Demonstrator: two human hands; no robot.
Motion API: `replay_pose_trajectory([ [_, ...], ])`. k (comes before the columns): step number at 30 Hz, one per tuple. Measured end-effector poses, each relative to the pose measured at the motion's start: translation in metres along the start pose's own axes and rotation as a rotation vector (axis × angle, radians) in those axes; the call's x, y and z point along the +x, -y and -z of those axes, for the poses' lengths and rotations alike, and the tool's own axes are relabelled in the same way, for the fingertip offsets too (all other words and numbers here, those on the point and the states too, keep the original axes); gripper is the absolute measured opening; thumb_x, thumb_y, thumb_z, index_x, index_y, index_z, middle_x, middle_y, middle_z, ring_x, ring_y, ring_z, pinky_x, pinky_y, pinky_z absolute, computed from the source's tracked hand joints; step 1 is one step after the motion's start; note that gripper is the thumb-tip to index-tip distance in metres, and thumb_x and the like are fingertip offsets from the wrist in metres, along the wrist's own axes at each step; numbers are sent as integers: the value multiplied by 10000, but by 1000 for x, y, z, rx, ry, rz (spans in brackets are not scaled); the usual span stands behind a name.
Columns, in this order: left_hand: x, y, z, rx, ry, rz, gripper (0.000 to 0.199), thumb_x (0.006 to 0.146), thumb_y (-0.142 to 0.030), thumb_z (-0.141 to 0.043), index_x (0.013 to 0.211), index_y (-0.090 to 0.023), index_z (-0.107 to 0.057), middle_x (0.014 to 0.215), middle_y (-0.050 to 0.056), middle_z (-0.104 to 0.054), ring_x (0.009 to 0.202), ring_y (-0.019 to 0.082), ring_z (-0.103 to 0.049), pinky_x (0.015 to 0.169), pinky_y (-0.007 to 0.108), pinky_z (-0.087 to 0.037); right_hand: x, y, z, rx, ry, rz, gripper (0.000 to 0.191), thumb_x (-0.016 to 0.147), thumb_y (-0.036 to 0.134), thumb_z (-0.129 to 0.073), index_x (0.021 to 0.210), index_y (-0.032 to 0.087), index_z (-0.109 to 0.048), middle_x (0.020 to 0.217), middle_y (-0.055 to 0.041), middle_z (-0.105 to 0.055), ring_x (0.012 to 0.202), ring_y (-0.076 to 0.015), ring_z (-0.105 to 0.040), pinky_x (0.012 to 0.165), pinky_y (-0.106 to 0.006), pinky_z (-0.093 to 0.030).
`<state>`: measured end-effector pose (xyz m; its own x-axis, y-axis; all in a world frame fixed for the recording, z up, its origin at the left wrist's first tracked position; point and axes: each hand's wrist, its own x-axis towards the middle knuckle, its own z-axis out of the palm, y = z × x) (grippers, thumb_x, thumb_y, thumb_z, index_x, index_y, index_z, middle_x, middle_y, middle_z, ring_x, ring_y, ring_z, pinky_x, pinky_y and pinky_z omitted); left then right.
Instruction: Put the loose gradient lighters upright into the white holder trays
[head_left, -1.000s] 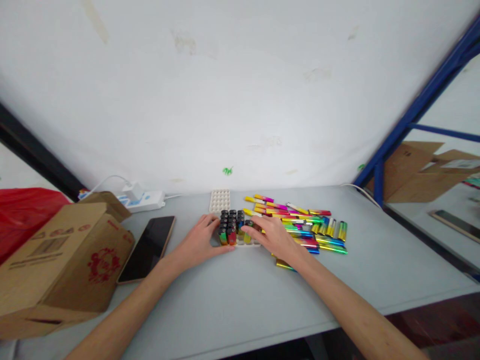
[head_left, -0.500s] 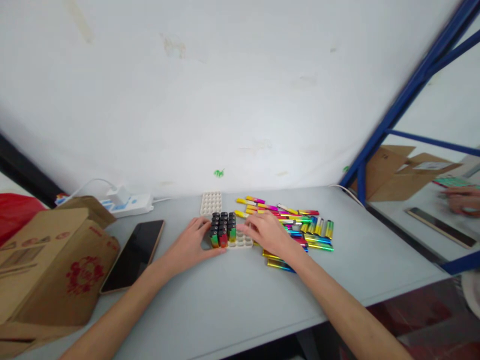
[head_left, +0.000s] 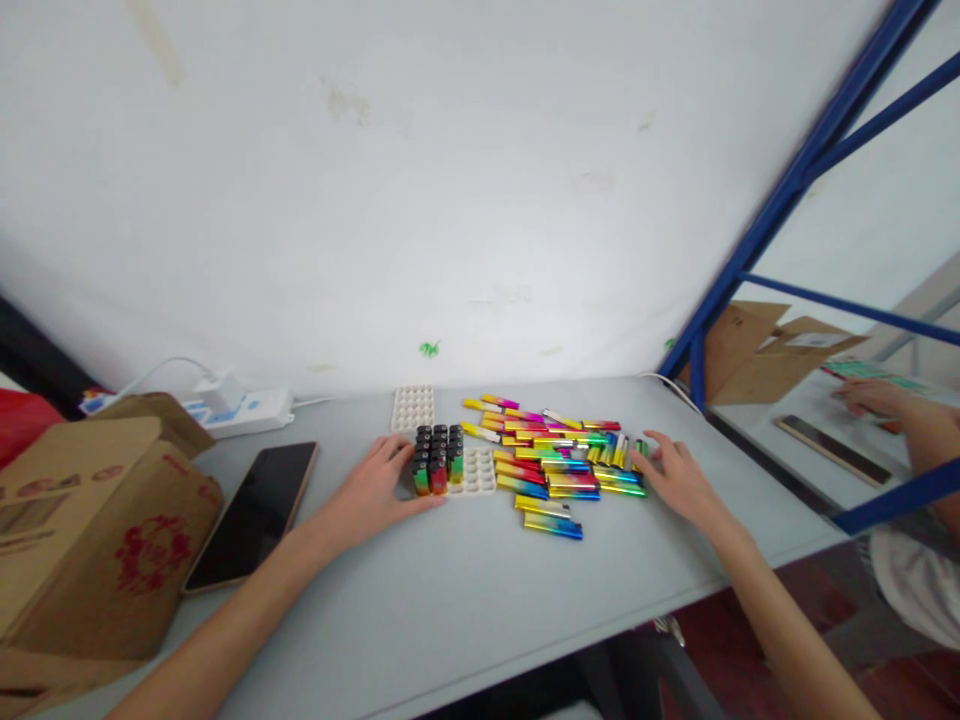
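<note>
Several upright lighters with black tops stand in the left part of a white holed tray; the holes on its right side show bare. My left hand rests against the left side of the lighters, thumb and fingers apart around them. Many shiny coloured lighters lie in a loose pile right of the tray. At the pile's right end my right hand has its fingers spread, beside the short row of lighters there; nothing is seen held in it. A second white tray lies behind, near the wall.
On the left are a cardboard box, a black phone and a white power strip. Beyond the blue metal frame on the right are another box, a phone and another person's hand.
My right hand has moved right, from the tray to the far end of the pile. My left hand stays beside the standing lighters. The view has shifted slightly to the right.
</note>
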<state>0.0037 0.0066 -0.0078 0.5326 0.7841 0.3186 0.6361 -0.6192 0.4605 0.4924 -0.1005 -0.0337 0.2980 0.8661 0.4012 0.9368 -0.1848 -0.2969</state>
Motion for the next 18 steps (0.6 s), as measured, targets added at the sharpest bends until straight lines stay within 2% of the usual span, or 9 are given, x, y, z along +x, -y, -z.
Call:
replay_pose_trajectory([
  [3, 0, -1, 1, -4, -6, -7, 631, 725, -680, -766, 1139, -209, -700, 1224, 148, -649, 1200, 366, -592, 1079, 538, -483, 3, -14, -4, -22, 51, -23, 561, 963, 455, -484, 1419, 131, -525, 963, -127, -671, 907, -280, -659, 884, -418, -512],
  [5, 1, -1, 1, -14, -13, -6, 623, 710, -674, -779, 1122, -213, -703, 1213, 139, -658, 1189, 360, -603, 1073, 523, -489, 13, -18, -3, -57, 83, -22, 538, 915, 360, -538, 1394, 115, -542, 933, -123, -698, 894, -277, -665, 868, -402, -511],
  [8, 1, -2, 1, -5, -15, 1, 618, 710, -676, -777, 1113, -214, -700, 1209, 136, -661, 1188, 352, -606, 1067, 506, -493, 31, -16, 3, -115, 159, 7, 402, 821, 230, -575, 1199, 120, -655, 918, -145, -731, 908, -289, -676, 862, -388, -501],
  [10, 0, -3, 1, 19, -2, 4, 613, 725, -687, -760, 1111, -214, -693, 1220, 138, -653, 1187, 349, -603, 1061, 504, -498, 41, -7, 10, -98, 194, 42, 271, 798, 225, -574, 1027, 137, -687, 924, -164, -732, 910, -300, -677, 855, -392, -494],
  [12, 0, -2, 0, 44, 18, 0, 613, 743, -697, -743, 1112, -211, -683, 1241, 144, -639, 1193, 346, -597, 1062, 502, -500, 46, 13, 17, 14, 204, 33, 221, 808, 269, -566, 967, 150, -662, 891, -151, -716, 840, -285, -671, 805, -390, -494],
  [14, 0, -2, 0, 56, 29, -12, 614, 759, -698, -732, 1110, -198, -674, 1250, 150, -631, 1199, 345, -589, 1065, 499, -500, 46, 42, 25, 248, 209, -30, 254, 837, 311, -545, 1035, 166, -611, 817, -86, -683, 707, -230, -642, 712, -360, -489],
  [16, -1, -1, -1, 58, 27, -21, 621, 768, -700, -725, 1111, -186, -668, 1251, 152, -627, 1194, 343, -588, 1061, 496, -504, 42, 80, 31, 585, 304, -29, 255, 897, 391, -530, 1068, 202, -551, 684, 6, -600, 600, -182, -579, 627, -315, -468],
  [18, -1, -1, -1, 55, 21, -21, 631, 764, -707, -725, 1107, -181, -671, 1243, 153, -629, 1183, 343, -593, 1052, 492, -510, 38, 121, 33, 874, 417, -13, 262, 923, 464, -547, 1051, 237, -519, 637, 59, -524, 528, -137, -488, 536, -264, -397],
])
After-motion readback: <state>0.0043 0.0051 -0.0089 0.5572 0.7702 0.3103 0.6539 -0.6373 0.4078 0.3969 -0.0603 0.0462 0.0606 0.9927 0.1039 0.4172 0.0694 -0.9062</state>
